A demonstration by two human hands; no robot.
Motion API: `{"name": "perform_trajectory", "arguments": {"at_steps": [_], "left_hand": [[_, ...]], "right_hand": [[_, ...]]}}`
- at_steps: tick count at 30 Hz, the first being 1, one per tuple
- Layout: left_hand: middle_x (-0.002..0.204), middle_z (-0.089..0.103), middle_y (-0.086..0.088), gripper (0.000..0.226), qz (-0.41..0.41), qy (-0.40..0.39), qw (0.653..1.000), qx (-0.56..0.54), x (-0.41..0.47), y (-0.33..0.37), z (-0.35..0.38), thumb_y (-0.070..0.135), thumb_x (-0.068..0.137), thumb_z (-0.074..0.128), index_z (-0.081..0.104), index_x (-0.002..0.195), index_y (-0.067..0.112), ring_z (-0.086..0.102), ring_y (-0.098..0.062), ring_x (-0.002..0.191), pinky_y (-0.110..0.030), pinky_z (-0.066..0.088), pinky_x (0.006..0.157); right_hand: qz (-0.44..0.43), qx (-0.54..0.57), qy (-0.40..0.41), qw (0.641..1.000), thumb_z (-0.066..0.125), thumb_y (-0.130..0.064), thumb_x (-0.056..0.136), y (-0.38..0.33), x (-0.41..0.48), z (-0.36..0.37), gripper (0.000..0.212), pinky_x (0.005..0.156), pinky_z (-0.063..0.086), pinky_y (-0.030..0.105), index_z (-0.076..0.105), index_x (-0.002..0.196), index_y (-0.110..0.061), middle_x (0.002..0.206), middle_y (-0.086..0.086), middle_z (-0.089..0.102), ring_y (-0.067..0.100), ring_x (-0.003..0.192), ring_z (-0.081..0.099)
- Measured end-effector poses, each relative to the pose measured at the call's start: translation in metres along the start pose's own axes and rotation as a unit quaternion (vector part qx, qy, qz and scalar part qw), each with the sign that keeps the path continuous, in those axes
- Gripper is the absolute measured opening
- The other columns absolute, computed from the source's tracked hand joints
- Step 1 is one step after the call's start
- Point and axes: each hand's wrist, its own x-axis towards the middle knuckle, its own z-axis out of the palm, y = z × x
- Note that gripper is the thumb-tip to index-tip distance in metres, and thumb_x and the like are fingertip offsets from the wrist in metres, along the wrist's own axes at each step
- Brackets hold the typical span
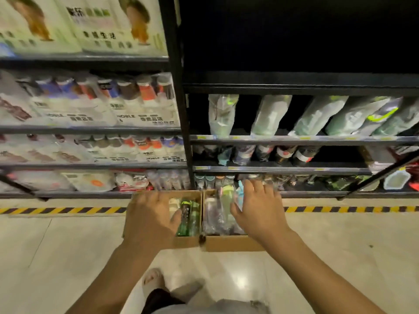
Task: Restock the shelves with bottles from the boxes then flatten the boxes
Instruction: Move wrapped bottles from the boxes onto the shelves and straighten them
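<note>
Boxes (pixel 226 244) on floor (pixel 340 245) below shelves (pixel 294 169), both stocked. Left hand (pixel 149 218) low, thumb against green bottle (pixel 189 216), grip unclear in blur. Right hand (pixel 258 209) spread, empty, over clear bottles (pixel 215 214). Wrap bodies fully before lifting.

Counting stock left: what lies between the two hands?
Head view: green bottles in the left box, then clear bottles in the right box, between left hand and right hand.
</note>
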Motion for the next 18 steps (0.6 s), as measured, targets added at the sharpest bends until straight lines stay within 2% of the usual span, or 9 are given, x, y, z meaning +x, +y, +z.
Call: {"name": "perform_trajectory", "arguments": {"at_steps": [3, 5, 8, 12, 18], "left_hand": [[0.133, 0.062, 0.000, 0.050, -0.026, -0.049, 0.998, 0.016, 0.024, -0.085, 0.018, 0.059, 0.096, 0.050, 0.057, 0.134, 0.027, 0.057, -0.026, 0.125, -0.042, 0.045, 0.106], [0.138, 0.060, 0.000, 0.053, -0.031, -0.078, 0.995, 0.046, 0.042, -0.136, 0.034, 0.061, 0.097, 0.047, 0.056, 0.135, 0.026, 0.055, -0.026, 0.130, -0.043, 0.045, 0.108], [0.147, 0.053, -0.001, 0.060, -0.046, -0.129, 0.990, 0.033, 0.070, -0.192, 0.057, 0.061, 0.099, 0.042, 0.046, 0.145, 0.024, 0.047, -0.027, 0.138, -0.044, 0.041, 0.111], [0.135, 0.059, -0.002, 0.053, -0.025, -0.164, 0.986, 0.022, 0.101, -0.230, 0.097, 0.058, 0.100, 0.044, 0.050, 0.138, 0.021, 0.055, -0.028, 0.123, -0.043, 0.046, 0.101], [0.133, 0.059, -0.006, 0.049, -0.034, -0.232, 0.972, -0.003, 0.161, -0.257, 0.210, 0.051, 0.099, 0.050, 0.052, 0.135, 0.018, 0.055, -0.031, 0.120, -0.044, 0.046, 0.096]], "right_hand": [[-0.008, 0.020, -0.030, 0.999, 0.043, -0.055, 0.102, -0.088, 0.028, 0.025, 0.067, 0.115, 0.034, 0.047, 0.033, 0.154, -0.014, 0.158, 0.009, 0.038, 0.034, 0.141, 0.037], [-0.008, 0.033, -0.047, 0.998, 0.045, -0.055, 0.102, -0.142, 0.044, 0.045, 0.070, 0.118, 0.031, 0.049, 0.031, 0.156, -0.014, 0.160, 0.009, 0.035, 0.035, 0.144, 0.034], [-0.010, 0.029, -0.081, 0.996, 0.046, -0.056, 0.101, -0.200, 0.062, 0.075, 0.070, 0.119, 0.030, 0.050, 0.030, 0.156, -0.014, 0.159, 0.011, 0.034, 0.037, 0.145, 0.033], [0.000, 0.021, -0.142, 0.990, 0.044, -0.056, 0.102, -0.240, 0.079, 0.121, 0.072, 0.119, 0.028, 0.052, 0.027, 0.157, -0.014, 0.162, 0.013, 0.030, 0.038, 0.151, 0.025], [0.009, -0.005, -0.202, 0.979, 0.043, -0.059, 0.101, -0.255, 0.147, 0.225, 0.072, 0.114, 0.035, 0.051, 0.030, 0.155, -0.013, 0.155, 0.012, 0.038, 0.038, 0.140, 0.039]]}}
